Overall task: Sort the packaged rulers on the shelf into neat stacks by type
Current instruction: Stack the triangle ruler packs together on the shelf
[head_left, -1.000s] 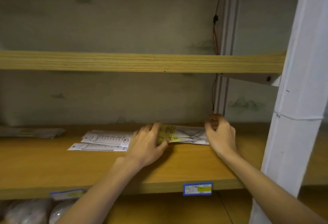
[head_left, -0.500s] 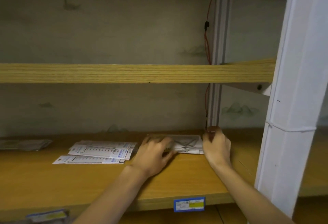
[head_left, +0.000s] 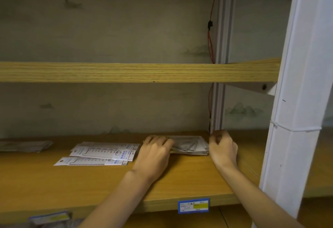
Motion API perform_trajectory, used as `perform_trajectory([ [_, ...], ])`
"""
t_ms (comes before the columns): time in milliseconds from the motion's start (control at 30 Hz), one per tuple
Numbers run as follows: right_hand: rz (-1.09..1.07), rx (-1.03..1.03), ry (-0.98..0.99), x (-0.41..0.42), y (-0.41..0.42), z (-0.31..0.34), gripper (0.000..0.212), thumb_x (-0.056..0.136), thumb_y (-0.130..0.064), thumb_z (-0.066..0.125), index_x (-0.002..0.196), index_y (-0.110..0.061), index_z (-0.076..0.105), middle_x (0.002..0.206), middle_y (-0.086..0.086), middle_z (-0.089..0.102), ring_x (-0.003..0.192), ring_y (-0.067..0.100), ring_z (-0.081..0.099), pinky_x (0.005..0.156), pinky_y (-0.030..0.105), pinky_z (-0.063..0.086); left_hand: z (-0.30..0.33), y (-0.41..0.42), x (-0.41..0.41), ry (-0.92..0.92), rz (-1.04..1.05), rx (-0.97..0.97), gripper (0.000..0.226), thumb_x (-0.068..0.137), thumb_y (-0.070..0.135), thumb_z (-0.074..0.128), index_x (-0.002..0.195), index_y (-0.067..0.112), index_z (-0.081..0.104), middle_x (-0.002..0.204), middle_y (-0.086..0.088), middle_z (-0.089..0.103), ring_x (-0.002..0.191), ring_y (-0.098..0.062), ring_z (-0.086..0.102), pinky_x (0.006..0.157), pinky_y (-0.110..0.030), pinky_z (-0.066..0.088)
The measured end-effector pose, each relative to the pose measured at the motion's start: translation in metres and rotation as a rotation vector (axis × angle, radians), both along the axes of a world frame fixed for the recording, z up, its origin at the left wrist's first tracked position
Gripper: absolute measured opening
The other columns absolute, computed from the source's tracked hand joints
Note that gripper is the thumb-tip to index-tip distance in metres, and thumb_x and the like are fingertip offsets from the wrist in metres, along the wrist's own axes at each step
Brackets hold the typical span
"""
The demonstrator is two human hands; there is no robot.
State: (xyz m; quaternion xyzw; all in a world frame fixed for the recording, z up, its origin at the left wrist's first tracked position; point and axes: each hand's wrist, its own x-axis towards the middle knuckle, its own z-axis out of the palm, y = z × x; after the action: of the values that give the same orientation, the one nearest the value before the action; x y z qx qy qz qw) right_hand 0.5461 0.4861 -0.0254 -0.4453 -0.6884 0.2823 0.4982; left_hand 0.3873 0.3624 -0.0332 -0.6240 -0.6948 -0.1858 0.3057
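At the far left of the frame we see a dim flat pile of packets (head_left: 25, 145) lying on the wooden shelf (head_left: 108, 182), well apart from our hands. Moving right, a loose stack of white ruler packs (head_left: 104, 153) lies left of centre, fanned so that one pack sticks out toward the lower left; its right end sits just beside our left hand (head_left: 155, 153). That hand lies knuckles up over the left end of a stack of clear-packaged rulers (head_left: 191, 146) at the centre, fingers bent down onto it; we cannot tell whether they grip it or only press. The stack lies flat between both hands. Our right hand (head_left: 222, 146) stands against its right end with the fingers curled in; whether they pinch the packs is hidden. Right again rises the white upright post (head_left: 295, 119), and a blue and yellow price label (head_left: 193, 205) sits on the shelf's front edge at lower centre
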Motion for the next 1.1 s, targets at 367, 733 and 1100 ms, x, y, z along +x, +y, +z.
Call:
perform_trajectory([
  [367,0.032,-0.002,0.057,0.002,-0.003,0.0,0.015,0.094,-0.016,0.057,0.106,-0.01,0.064,0.097,0.005,0.063,0.084,0.014,0.051,0.064,0.018,0.036,-0.005,0.002,-0.006,0.074,0.023,0.139,0.026,0.059,0.024,0.085,0.081,0.024,0.071,0.078,0.004,0.064,0.072,-0.018,0.062,0.066,-0.031,0.048],
  [733,0.401,-0.03,0.194,0.0,-0.017,0.006,0.009,0.089,-0.033,0.065,0.089,-0.023,0.064,0.073,0.014,0.071,0.07,0.029,0.066,0.068,0.033,0.051,-0.004,0.002,-0.007,0.172,0.042,0.377,0.017,0.069,0.011,0.078,0.079,0.016,0.067,0.076,-0.002,0.06,0.068,-0.025,0.057,0.068,-0.035,0.032],
  [1100,0.402,-0.255,0.381,0.005,-0.013,0.011,0.015,0.087,-0.012,0.069,0.101,-0.015,0.066,0.084,-0.004,0.07,0.085,0.005,0.062,0.072,0.017,0.045,0.001,-0.002,0.001,0.146,0.038,0.341,0.035,0.058,0.006,0.084,0.085,0.015,0.065,0.083,-0.005,0.061,0.073,-0.026,0.058,0.074,-0.034,0.033],
])
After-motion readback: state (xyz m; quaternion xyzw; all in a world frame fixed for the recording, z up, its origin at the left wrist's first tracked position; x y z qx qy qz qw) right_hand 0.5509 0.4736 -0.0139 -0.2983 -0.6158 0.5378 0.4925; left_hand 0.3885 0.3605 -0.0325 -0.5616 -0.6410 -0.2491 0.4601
